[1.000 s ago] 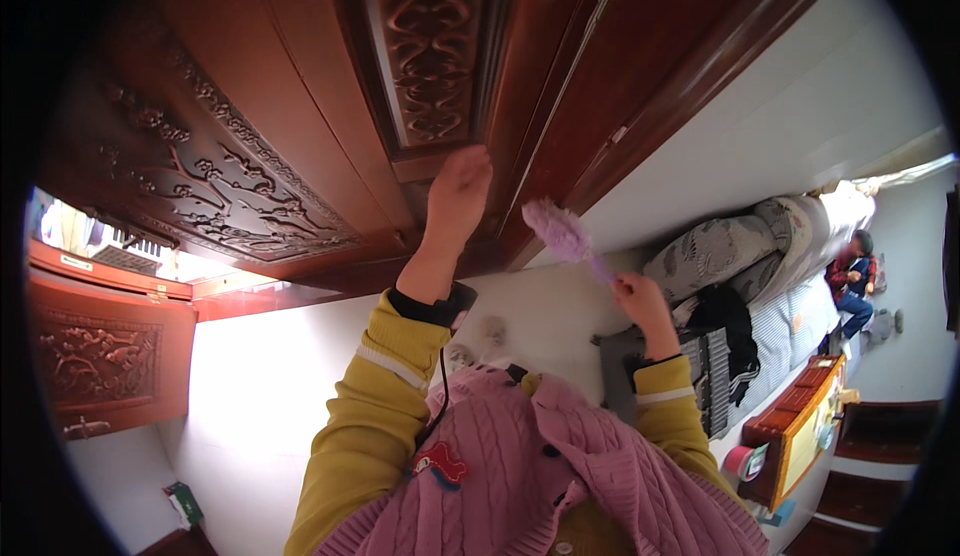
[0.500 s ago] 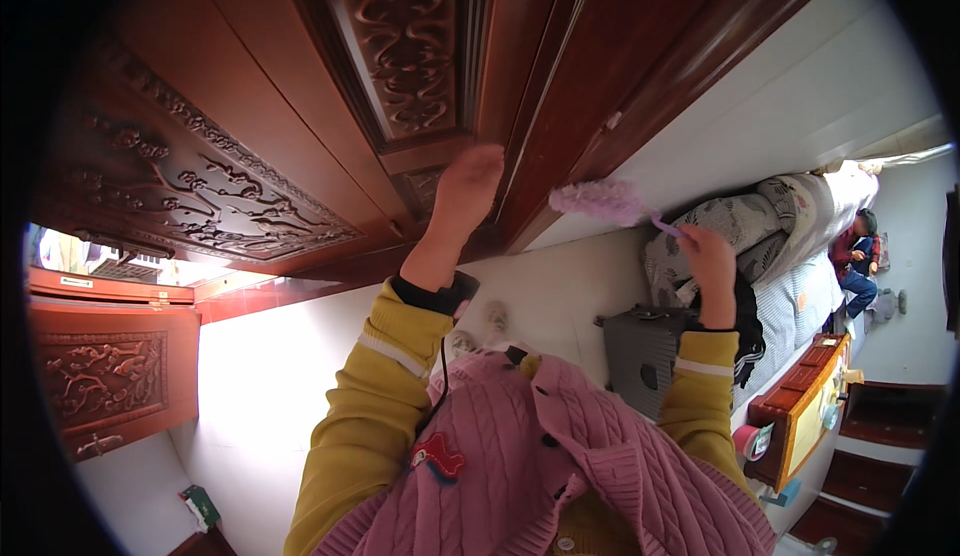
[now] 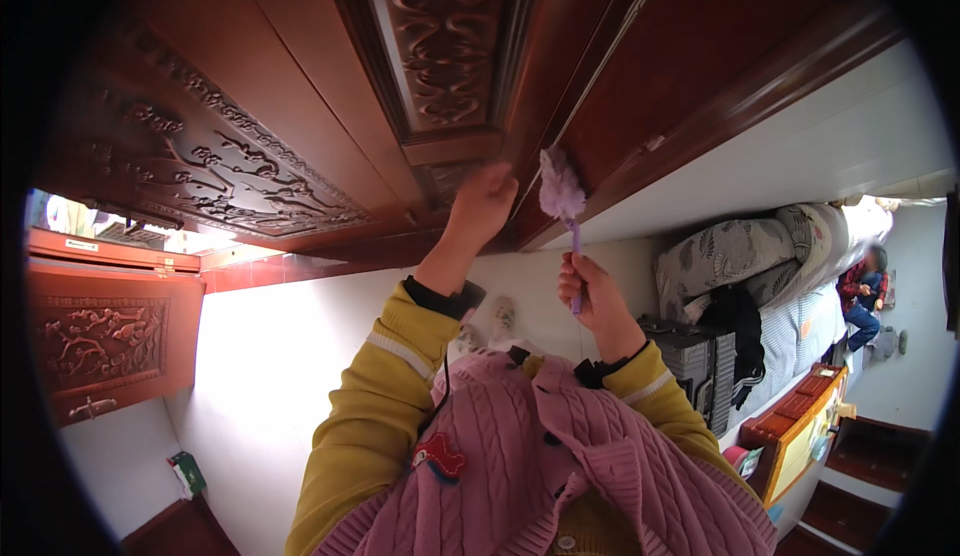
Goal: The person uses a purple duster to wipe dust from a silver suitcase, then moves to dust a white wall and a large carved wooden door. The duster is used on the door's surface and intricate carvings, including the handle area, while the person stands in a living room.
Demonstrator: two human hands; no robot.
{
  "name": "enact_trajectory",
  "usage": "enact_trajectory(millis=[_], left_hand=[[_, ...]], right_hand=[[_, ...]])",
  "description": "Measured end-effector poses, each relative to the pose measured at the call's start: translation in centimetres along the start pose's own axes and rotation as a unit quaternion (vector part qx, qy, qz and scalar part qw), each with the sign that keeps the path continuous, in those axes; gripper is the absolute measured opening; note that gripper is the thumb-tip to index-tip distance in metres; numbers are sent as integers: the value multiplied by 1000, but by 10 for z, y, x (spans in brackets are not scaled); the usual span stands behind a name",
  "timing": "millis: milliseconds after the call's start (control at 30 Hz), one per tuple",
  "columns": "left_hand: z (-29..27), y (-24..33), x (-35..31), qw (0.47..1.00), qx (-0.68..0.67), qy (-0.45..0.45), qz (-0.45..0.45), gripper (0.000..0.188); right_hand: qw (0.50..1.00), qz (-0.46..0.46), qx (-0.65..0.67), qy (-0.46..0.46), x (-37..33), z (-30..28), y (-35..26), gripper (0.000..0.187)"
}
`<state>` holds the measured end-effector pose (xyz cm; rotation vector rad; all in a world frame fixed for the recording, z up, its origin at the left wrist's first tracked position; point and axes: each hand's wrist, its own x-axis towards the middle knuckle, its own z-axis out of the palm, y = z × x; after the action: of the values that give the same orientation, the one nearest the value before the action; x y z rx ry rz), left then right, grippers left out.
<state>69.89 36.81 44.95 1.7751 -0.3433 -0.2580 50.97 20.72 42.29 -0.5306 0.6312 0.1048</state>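
Note:
My right hand [image 3: 598,301] is closed around the thin purple handle of a fluffy lilac duster [image 3: 562,191], which is held nearly upright. Its head is at the dark red wooden frame [image 3: 620,126], seemingly touching it. To the left, my left hand [image 3: 478,206] is close to the edge of a carved wooden door panel [image 3: 445,66]. That hand is smeared by motion, so whether its fingers grip anything does not show.
Another carved panel [image 3: 230,176] spans the left. Rightward stand a grey suitcase [image 3: 700,366], a bed with patterned bedding [image 3: 725,256] and a wooden cabinet [image 3: 800,426]. A person [image 3: 862,296] sits beyond the bed. An opened wooden door [image 3: 110,336] is at far left.
My right hand has moved left with the duster, whose head has swung from pointing left to pointing up, and from beside the white wall onto the dark red wood. My left hand has shifted slightly.

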Motion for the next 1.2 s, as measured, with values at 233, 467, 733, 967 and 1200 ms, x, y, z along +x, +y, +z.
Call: enact_trajectory(millis=[233,467,733,967,1200], left_hand=[[-2,47,-5,998,-52,-26,0,40],[2,103,14,987,-141,-75,25,57],[10,158,24,982,-124,-76,118,60],[-7,202,43,964,-35,39,260,48],[-82,276,74,789,255,265,492,52]], right_hand=[[963,-206,-54,-163,-47,88,-26,18],[981,-125,-17,-148,-58,118,-34,18],[988,-104,-36,-104,-79,156,-75,18],[939,-240,-131,-210,-63,185,-102,30],[837,-454,-259,-159,-35,214,-116,58]])
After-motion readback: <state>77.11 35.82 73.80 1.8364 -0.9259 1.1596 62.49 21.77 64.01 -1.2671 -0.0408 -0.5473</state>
